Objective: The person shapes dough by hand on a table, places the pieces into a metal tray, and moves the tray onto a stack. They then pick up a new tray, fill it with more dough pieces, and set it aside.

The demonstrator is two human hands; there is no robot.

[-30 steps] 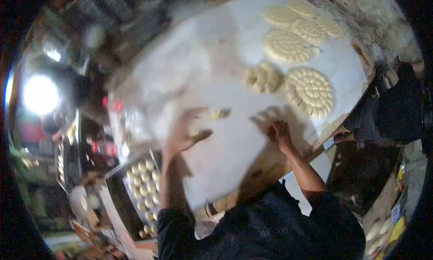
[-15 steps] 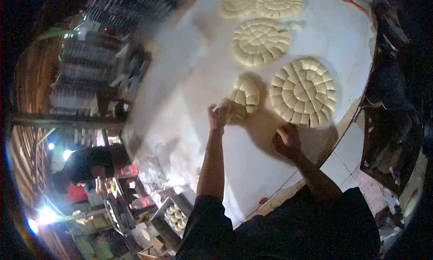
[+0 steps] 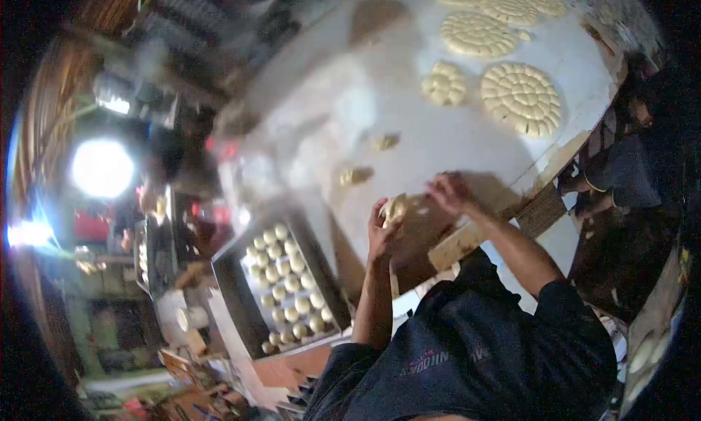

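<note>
My left hand (image 3: 380, 235) is closed around a lump of pale dough (image 3: 395, 209) above the near edge of the table. Just to the right of that lump is my right hand (image 3: 449, 193), slightly blurred, its fingers apart with nothing visible in them. Two small dough clumps (image 3: 355, 176) lie on the tabletop beyond my left hand. Farther back sits a small cluster of cut dough (image 3: 444, 83), beside a large dough round (image 3: 521, 99) scored into many pieces. Another scored dough round (image 3: 477, 34) lies behind these, with several more at the far end.
A dark metal tray (image 3: 225, 275) with rows of dough balls stands left of the white table (image 3: 467, 140). A brush (image 3: 597, 37) lies near the table's right edge. Another person's legs (image 3: 595, 191) show at the right. Bright lamps (image 3: 102, 167) glare at the left.
My view has swung left and shows more of the tray. Both hands have come back toward the table's near edge. The left has left the cut cluster and holds a lump; two clumps now lie on the table.
</note>
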